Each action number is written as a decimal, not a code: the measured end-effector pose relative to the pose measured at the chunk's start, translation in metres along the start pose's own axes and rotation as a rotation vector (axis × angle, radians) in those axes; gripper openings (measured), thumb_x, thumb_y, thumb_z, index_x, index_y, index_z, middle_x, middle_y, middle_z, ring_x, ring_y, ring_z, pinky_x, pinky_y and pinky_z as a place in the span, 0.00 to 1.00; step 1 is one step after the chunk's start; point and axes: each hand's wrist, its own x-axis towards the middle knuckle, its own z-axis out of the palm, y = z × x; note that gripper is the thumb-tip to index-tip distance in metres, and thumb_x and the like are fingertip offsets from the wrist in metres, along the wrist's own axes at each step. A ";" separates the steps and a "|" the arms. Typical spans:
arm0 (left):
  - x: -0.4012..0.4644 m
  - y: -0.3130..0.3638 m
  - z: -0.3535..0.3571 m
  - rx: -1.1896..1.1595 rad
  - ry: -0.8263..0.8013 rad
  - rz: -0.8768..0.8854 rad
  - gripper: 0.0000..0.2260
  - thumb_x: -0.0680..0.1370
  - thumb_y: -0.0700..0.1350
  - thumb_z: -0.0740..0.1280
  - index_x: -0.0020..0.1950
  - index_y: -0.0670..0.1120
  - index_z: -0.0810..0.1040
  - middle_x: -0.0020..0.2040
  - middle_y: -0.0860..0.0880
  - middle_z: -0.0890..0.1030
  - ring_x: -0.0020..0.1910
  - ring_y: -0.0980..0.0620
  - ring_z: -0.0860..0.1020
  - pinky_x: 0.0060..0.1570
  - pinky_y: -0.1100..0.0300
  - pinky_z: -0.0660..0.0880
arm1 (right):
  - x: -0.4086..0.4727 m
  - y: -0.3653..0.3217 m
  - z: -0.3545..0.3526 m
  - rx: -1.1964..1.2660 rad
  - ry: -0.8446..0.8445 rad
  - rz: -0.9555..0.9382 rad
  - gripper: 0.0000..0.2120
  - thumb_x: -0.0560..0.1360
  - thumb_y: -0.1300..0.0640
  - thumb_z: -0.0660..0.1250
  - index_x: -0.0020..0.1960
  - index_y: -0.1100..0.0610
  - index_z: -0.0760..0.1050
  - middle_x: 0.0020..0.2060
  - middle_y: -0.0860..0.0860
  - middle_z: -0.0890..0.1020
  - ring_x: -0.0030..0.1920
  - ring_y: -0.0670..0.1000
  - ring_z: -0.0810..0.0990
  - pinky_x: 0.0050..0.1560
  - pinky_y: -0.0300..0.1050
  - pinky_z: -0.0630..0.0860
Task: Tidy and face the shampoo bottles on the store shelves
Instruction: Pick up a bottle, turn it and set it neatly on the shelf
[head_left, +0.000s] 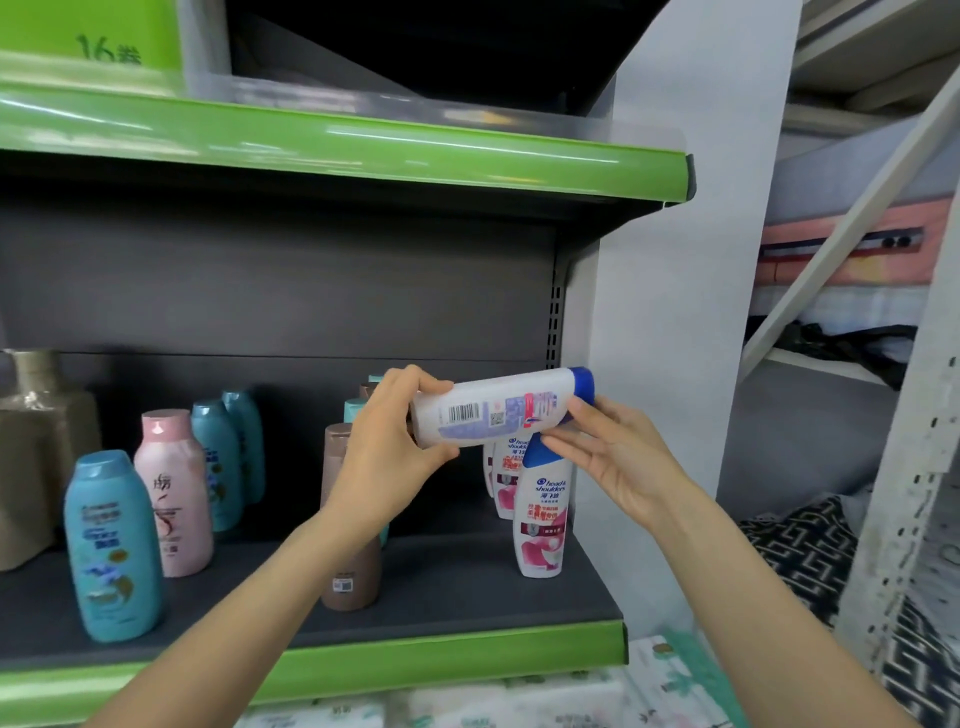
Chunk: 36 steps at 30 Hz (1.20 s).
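Observation:
A white shampoo bottle (498, 408) with a blue cap lies sideways in the air above the shelf, its barcode side toward me and its cap pointing right. My left hand (387, 457) grips its base end. My right hand (618, 457) holds it at the neck just below the cap, fingers under it. Directly beneath, a white Head & Shoulders bottle (543, 514) stands upright at the right end of the dark shelf (457, 587), with two more like it behind. A brown bottle (350, 571) stands partly hidden by my left forearm.
At the left of the shelf stand a teal bottle (111, 545), a pink bottle (174, 491) and more teal bottles (223, 462) behind. A tan container (36, 447) is at the far left. A white pillar (670, 312) bounds the shelf's right side. Green price rails edge both shelves.

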 end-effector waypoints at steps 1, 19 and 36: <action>0.000 -0.001 0.002 0.023 0.020 0.043 0.20 0.65 0.32 0.75 0.50 0.46 0.73 0.51 0.52 0.75 0.51 0.60 0.74 0.45 0.72 0.72 | 0.000 -0.001 0.001 0.002 0.009 0.016 0.12 0.78 0.61 0.63 0.59 0.64 0.74 0.51 0.60 0.83 0.50 0.55 0.84 0.51 0.46 0.81; 0.025 -0.007 0.022 0.057 -0.494 -0.203 0.21 0.78 0.58 0.60 0.70 0.54 0.68 0.58 0.53 0.77 0.55 0.58 0.76 0.46 0.70 0.70 | 0.018 -0.003 0.014 0.031 0.048 -0.146 0.16 0.76 0.64 0.65 0.63 0.62 0.72 0.57 0.60 0.80 0.55 0.57 0.81 0.53 0.50 0.80; 0.056 -0.022 0.064 0.056 -0.360 -0.301 0.24 0.76 0.50 0.66 0.69 0.46 0.64 0.61 0.46 0.74 0.62 0.47 0.70 0.59 0.52 0.72 | 0.078 -0.009 0.020 -0.164 0.124 -0.077 0.14 0.76 0.65 0.66 0.61 0.64 0.71 0.48 0.57 0.81 0.46 0.54 0.82 0.42 0.43 0.82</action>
